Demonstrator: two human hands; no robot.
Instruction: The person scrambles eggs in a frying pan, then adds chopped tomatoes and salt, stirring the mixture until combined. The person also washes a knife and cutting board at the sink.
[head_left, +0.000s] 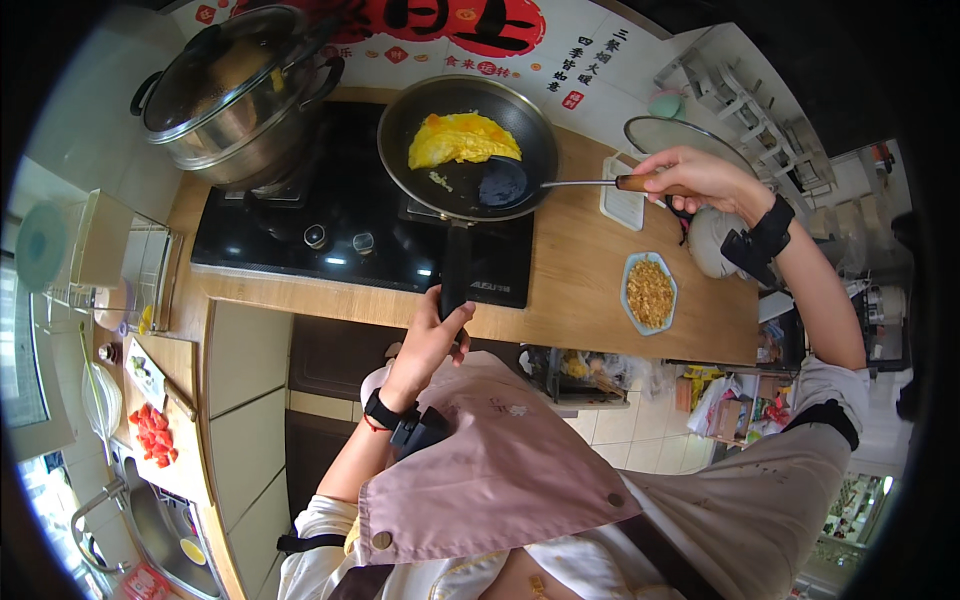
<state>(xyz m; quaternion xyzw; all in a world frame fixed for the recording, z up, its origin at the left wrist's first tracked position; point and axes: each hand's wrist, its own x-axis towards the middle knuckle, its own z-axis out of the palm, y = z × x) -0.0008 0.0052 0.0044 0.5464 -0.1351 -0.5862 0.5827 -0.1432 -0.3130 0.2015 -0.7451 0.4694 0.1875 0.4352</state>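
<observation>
My left hand (436, 338) is wrapped round the black handle of a frying pan (392, 150) on the right side of the cooktop. In my right hand (697, 177) is the wooden handle of a spatula (503, 184); its dark blade rests in the pan, low and to the right. A folded yellow omelette (462, 140) lies in the upper half of the pan, just above the blade. Small pale egg scraps stick to the pan bottom below it.
A lidded steamer pot (235, 110) stands on the cooktop's (290, 240) left. To the right are a bowl of chopped golden bits (649, 294), a white tray (622, 205) and a glass lid (690, 135). A knife (178, 395) and cut red pieces (152, 436) lie left, near the sink (165, 535).
</observation>
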